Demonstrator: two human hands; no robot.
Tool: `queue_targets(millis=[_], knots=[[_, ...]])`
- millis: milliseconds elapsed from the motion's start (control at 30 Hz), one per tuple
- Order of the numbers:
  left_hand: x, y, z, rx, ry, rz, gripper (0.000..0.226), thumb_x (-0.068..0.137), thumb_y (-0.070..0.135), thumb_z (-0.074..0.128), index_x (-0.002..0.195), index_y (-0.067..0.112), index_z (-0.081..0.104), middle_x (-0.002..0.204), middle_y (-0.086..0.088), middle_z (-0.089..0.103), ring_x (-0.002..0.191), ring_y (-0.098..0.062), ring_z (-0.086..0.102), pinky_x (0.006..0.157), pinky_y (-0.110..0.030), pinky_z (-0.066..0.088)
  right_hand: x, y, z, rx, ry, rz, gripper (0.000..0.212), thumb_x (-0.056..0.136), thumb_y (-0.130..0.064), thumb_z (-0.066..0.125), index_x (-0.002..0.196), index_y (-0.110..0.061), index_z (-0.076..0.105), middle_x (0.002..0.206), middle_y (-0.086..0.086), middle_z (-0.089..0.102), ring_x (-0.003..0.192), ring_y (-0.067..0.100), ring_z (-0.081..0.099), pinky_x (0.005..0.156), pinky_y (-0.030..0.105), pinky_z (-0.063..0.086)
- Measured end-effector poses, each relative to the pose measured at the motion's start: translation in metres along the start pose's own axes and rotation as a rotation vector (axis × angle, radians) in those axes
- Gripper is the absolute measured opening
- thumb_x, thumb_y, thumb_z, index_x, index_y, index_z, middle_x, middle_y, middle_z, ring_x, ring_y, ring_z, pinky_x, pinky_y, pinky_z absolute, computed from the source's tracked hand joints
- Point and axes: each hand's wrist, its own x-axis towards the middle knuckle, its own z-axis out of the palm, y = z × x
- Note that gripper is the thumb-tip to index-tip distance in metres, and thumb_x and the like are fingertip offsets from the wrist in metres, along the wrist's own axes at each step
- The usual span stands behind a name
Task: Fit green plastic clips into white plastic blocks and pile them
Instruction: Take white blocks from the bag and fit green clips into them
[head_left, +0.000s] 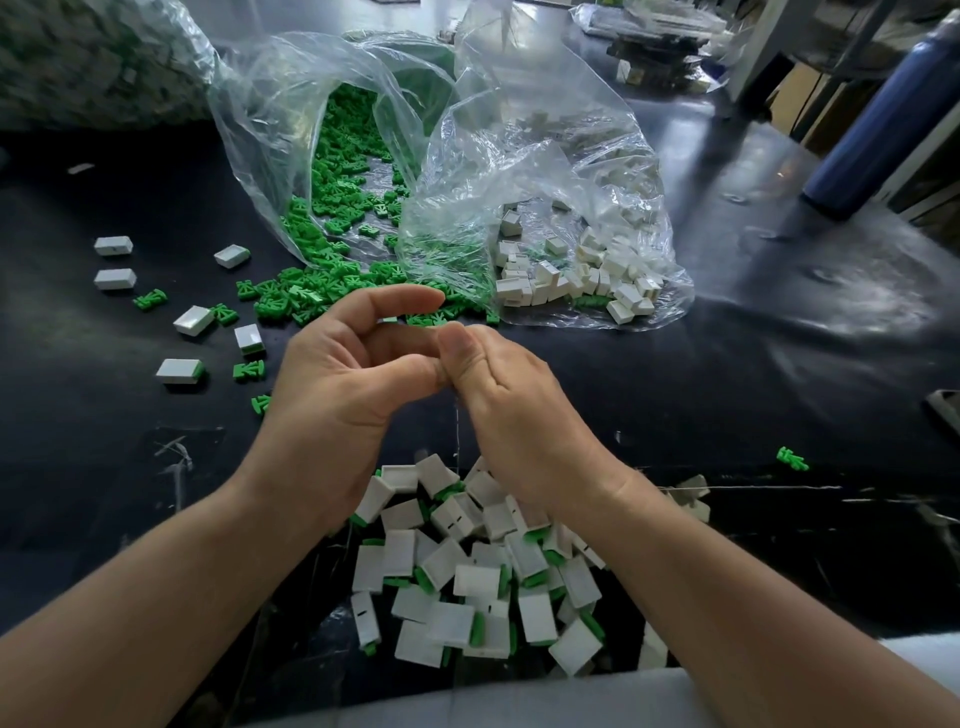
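Two hands are held together above the middle of the black table (727, 389). The left hand (337, 395) is seen from the palm side, its forefinger arched over and its thumb laid against the right hand (514, 405), whose fingers are curled away from the camera. Whether anything is gripped by either hand cannot be told, as the place where they meet is hidden.

A pile of fitted blocks (467, 571), white with green showing at their ends, is heaped at the near edge of the table, below the wrists. Loose green clips (311, 296) are spilled from a clear bag (270, 104) lying open toward the far edge, left of centre. A second clear bag (519, 130), just beside it on the right, holds empty white blocks (550, 283). Several scattered blocks (193, 319) and a few clips are spread toward the left edge. One single clip (792, 458) lies apart toward the right edge. A blue bottle (878, 119) is stood near the far right corner.
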Motion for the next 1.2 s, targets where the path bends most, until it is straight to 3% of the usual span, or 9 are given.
queue_targets(millis=[133,233,367,567,667,833,900,1000,1200], knots=[[0.000,0.002,-0.002,-0.020,-0.032,-0.025,0.047,0.057,-0.006,0.069,0.099,0.009,0.058,0.071,-0.005,0.072,0.064,-0.014,0.069,0.060,-0.019,0.053,0.002,0.002,-0.004,0.125,-0.034,0.008,0.046,0.096,-0.045,0.030,0.059,-0.034,0.055,0.056,-0.021,0.050,0.059,-0.006,0.045,0.063,0.018,0.034],[0.000,0.002,-0.002,-0.012,-0.025,-0.059,0.049,0.056,0.006,0.072,0.102,0.010,0.057,0.071,-0.003,0.072,0.064,-0.015,0.069,0.061,-0.024,0.056,0.006,0.003,-0.012,0.186,-0.095,0.085,0.059,0.085,-0.061,0.023,0.066,-0.017,0.059,0.052,-0.013,0.046,0.047,-0.002,0.040,0.055,0.017,0.034],[0.001,0.002,-0.003,0.006,0.010,-0.109,0.039,0.061,0.012,0.063,0.100,0.013,0.058,0.074,-0.006,0.073,0.066,-0.017,0.070,0.060,-0.022,0.055,0.010,0.006,-0.021,0.160,-0.092,0.148,0.066,0.089,-0.060,0.023,0.060,-0.013,0.061,0.045,-0.009,0.045,0.043,0.002,0.040,0.052,0.017,0.033],[0.001,0.003,-0.002,0.066,0.055,-0.161,0.036,0.061,0.017,0.064,0.096,0.017,0.061,0.069,-0.003,0.072,0.058,-0.016,0.069,0.045,-0.020,0.051,0.018,0.014,-0.030,0.164,0.058,0.147,0.044,0.093,-0.041,0.048,0.055,-0.020,0.057,0.045,-0.009,0.045,0.043,0.002,0.040,0.049,0.016,0.034],[0.001,0.003,-0.002,0.093,0.038,-0.146,0.036,0.056,0.018,0.068,0.092,0.016,0.063,0.067,-0.004,0.071,0.055,-0.015,0.067,0.044,-0.018,0.049,0.021,0.020,-0.030,0.056,0.115,0.134,0.039,0.092,-0.035,0.053,0.056,-0.021,0.057,0.048,-0.008,0.049,0.048,0.005,0.044,0.057,0.024,0.037],[-0.009,0.009,0.000,0.162,-0.253,-0.050,0.036,0.054,0.039,0.084,0.085,0.023,0.073,0.075,-0.006,0.073,0.060,-0.014,0.067,0.049,-0.020,0.051,0.030,0.033,-0.037,-0.238,0.265,0.099,0.020,0.091,-0.031,0.055,0.076,-0.019,0.059,0.066,-0.010,0.053,0.062,0.005,0.046,0.059,0.023,0.033],[-0.007,0.008,0.000,0.190,-0.191,-0.063,0.038,0.053,0.040,0.082,0.082,0.018,0.072,0.074,-0.006,0.073,0.061,-0.015,0.068,0.049,-0.019,0.050,0.035,0.040,-0.046,-0.365,0.388,0.085,0.013,0.090,-0.028,0.056,0.094,-0.019,0.064,0.088,-0.004,0.061,0.081,0.010,0.054,0.072,0.021,0.036],[-0.001,0.007,-0.003,0.184,-0.035,-0.092,0.036,0.052,0.041,0.069,0.079,0.018,0.068,0.070,-0.004,0.072,0.059,-0.014,0.067,0.046,-0.018,0.048,0.043,0.050,-0.062,-0.481,0.505,0.124,0.032,0.092,-0.025,0.054,0.121,-0.012,0.058,0.121,0.010,0.055,0.113,0.024,0.049,0.094,0.026,0.034],[0.000,0.005,-0.005,0.191,-0.010,-0.091,0.027,0.056,0.039,0.067,0.075,0.020,0.068,0.069,-0.005,0.072,0.057,-0.014,0.067,0.045,-0.018,0.047,0.050,0.068,-0.080,-0.623,0.474,0.253,0.045,0.094,-0.015,0.047,0.138,-0.010,0.040,0.148,0.009,0.034,0.136,0.026,0.028,0.110,0.037,0.023]])
